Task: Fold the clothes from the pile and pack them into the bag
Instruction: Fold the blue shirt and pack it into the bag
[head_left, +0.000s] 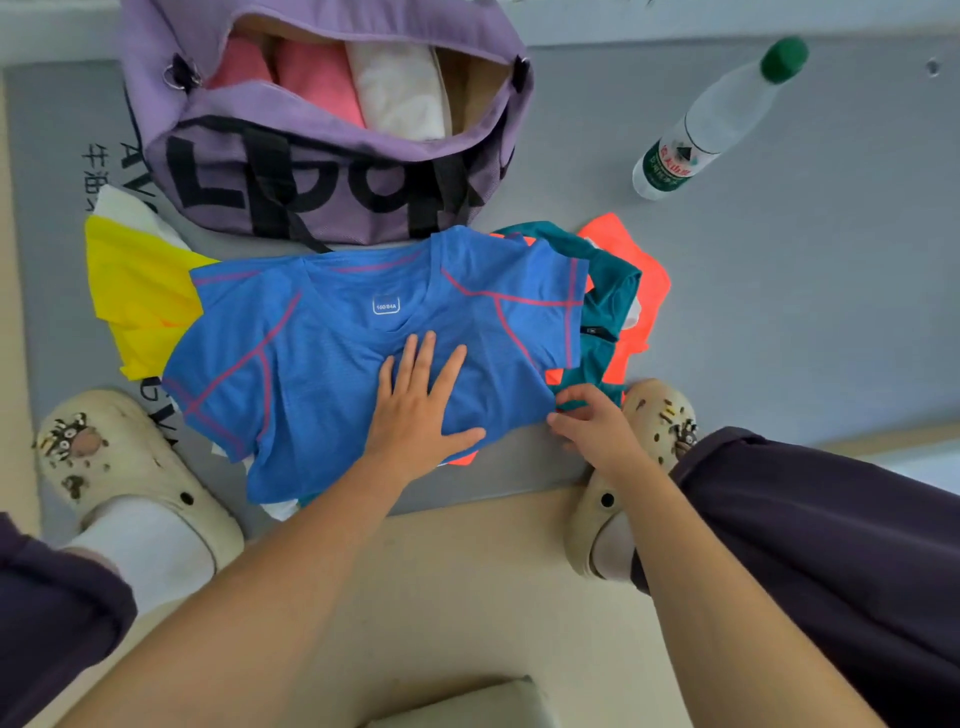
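Folding goes best while the flat left hand (415, 410) pins the blue shirt (322, 353) and the right hand (592, 421) pinches its edge, lifting it straight across

Blue shirt (322, 364) spread flat atop colourful pile (140, 291), open purple bag (322, 171) behind holding folded clothes (363, 83)

Water bottle (712, 122), cream clogs (132, 473)
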